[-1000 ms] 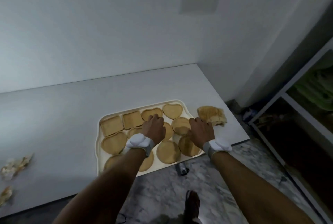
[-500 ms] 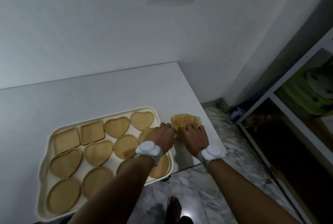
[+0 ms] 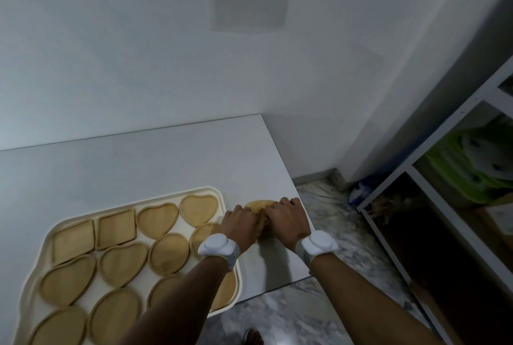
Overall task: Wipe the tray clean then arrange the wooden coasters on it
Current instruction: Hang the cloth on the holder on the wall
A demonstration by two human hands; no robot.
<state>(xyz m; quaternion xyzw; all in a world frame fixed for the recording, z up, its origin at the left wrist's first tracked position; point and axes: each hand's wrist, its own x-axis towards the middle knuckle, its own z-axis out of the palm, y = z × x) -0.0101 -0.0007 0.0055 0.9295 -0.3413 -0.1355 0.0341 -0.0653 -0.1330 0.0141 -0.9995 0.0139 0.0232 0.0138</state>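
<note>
A cream tray (image 3: 222,196) lies on the white table, filled with several wooden coasters (image 3: 158,219) in square, heart and round shapes. To the right of the tray, near the table's right edge, sits a pile of wooden coasters (image 3: 259,204). My left hand (image 3: 240,223) and my right hand (image 3: 288,219) both rest on this pile, fingers curled around it from each side. Most of the pile is hidden under my hands. White bands sit on both wrists.
The white table (image 3: 166,161) meets a white wall at the back and ends just right of my hands. A white metal shelf frame (image 3: 410,175) with green items stands at the right. Marble floor lies below the table edge.
Both hands left the coasters on the tray and moved right onto the pile beside it. The camera turned right, so the tray now sits at the lower left.
</note>
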